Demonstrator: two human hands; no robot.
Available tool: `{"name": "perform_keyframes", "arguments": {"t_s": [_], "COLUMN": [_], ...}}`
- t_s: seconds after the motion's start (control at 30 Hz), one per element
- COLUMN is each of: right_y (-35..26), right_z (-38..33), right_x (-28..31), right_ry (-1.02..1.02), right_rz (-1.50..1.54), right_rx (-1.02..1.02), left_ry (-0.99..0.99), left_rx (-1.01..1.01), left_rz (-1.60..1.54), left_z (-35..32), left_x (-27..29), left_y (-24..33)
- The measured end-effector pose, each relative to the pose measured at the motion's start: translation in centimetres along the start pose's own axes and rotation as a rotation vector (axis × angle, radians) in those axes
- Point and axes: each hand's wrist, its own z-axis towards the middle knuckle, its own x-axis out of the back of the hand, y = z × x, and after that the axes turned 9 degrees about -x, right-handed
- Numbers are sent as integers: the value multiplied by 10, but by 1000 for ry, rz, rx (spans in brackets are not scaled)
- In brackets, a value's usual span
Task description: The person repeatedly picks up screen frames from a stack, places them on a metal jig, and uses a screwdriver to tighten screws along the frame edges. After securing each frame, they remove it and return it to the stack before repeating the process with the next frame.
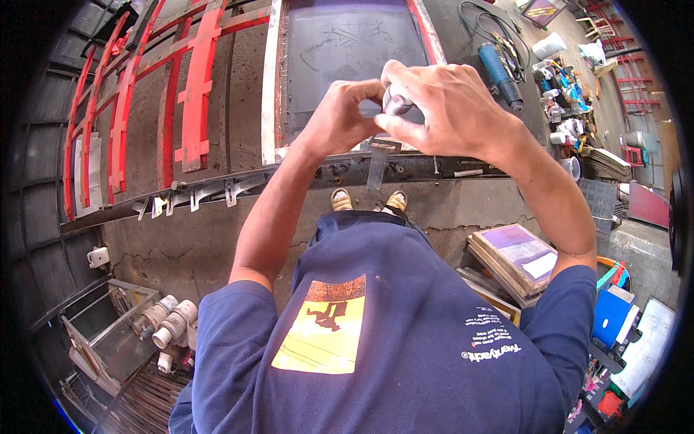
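Both hands are raised together over a screen-printing frame point(274, 94) with a dark mesh and a faint line drawing on it. Between them is a small, round, roll-like thing point(397, 103) with a shiny grey end. My right hand point(452, 108) wraps round it from the right, thumb beneath and fingers over the top. From the left, my left hand point(340, 116) curls its fingers and thumb against its edge. Much of the thing is hidden by the fingers, so its exact kind does not show. Below the hands a flat metal bracket point(377, 165) juts from the frame's near edge.
Red metal racks point(195, 94) stand on the left of the bench. A blue corded power tool point(500, 76) lies right of the frame. Stacked wooden frames point(512, 262) rest on the floor at right; white containers point(177, 323) and a metal-framed box point(108, 318) are at lower left.
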Motion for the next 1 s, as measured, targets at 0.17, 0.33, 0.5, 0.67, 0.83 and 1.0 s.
{"name": "perform_keyframes", "arguments": {"t_s": [0.17,0.33,0.5,0.67,0.83,1.0], "right_y": [3,-1,0,-2,-4,-9], "right_z": [1,-2,0,-2,1,-6], "right_x": [-9,-7,-9,-16,-16,-14], "right_ry": [105,86,70,77,84,54], "right_rz": [-7,30,186,251,277,240], "right_rx": [18,12,-10,17,22,-60], "left_ry": [15,37,58,62,80,324], "left_rx": [-120,8,-167,-15,-146,-84], "left_rz": [95,179,137,160,-6,210], "left_z": [3,3,3,-1,-3,-16], "left_x": [-7,-5,-6,-1,0,-14], "left_y": [6,-1,1,1,-3,0]}}
